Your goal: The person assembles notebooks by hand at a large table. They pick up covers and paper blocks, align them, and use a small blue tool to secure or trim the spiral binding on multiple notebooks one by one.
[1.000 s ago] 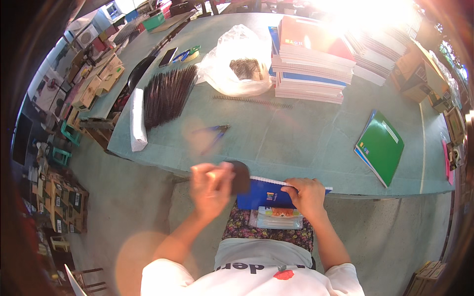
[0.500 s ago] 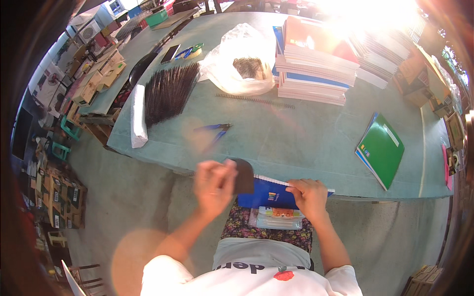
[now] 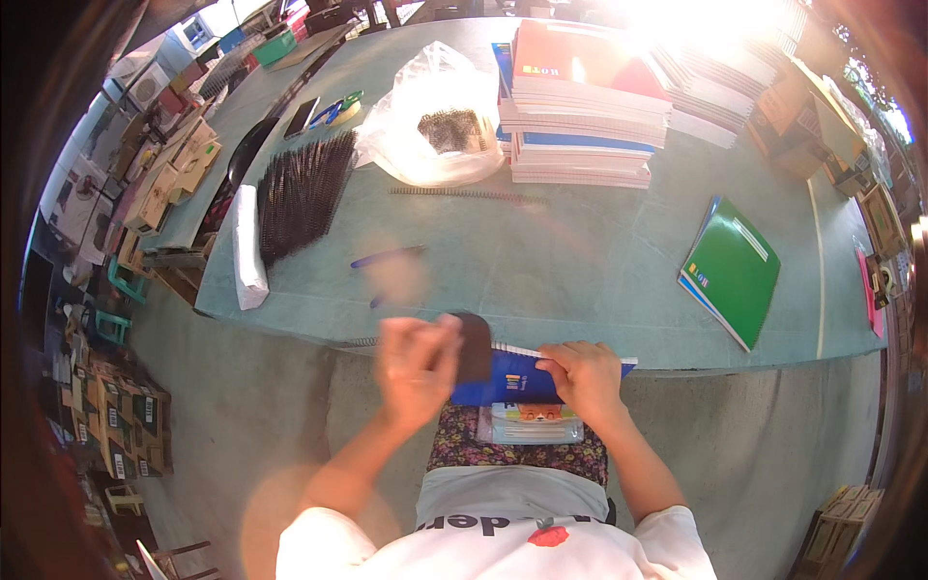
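My left hand is blurred with motion and grips a dark tool or coil end at the left end of a blue notebook. My right hand presses down on that notebook and holds it at the near edge of the green table. Under the notebook, on my lap, lies a stack of light-coloured notebooks.
On the table lie a blue pen, a long black spiral coil, a heap of black spiral coils, a clear plastic bag with coils, a tall stack of notebooks and a green notebook. Boxes stand at the left.
My left hand keeps moving at the notebook's left end with the dark piece; its position shifts only slightly. My right hand stays on the blue notebook.
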Motion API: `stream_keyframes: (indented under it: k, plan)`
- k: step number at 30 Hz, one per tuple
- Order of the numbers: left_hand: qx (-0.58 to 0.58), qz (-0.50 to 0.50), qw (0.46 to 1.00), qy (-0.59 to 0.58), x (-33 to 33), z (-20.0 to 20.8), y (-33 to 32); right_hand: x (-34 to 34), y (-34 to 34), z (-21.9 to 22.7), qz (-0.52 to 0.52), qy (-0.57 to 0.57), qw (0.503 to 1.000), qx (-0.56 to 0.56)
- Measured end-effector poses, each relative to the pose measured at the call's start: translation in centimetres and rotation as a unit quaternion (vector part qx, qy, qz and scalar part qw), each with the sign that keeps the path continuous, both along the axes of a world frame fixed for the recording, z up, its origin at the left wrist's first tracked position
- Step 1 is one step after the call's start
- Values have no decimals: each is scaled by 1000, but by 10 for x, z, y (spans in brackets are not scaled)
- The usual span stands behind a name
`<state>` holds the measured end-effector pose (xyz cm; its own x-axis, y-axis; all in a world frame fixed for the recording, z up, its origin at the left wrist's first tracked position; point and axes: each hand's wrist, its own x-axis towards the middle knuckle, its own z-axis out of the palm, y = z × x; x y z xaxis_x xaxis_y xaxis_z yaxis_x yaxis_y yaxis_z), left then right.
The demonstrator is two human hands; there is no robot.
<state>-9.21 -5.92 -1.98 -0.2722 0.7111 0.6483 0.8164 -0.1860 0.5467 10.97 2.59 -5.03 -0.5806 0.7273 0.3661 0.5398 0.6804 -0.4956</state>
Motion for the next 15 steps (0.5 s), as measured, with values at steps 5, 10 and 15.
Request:
stream_keyframes:
  k: [5,10,15]
  plan:
    - [-17,-36,999,19,5,1,9,6,1,1,-7,-12,1000,-6]
    - [-189,-161,967,57,14,-20,4,11,3,17,4,13,1000,4]
    - [34,38,999,-13,11,8,22,76,20,0,-40,153,898,-410]
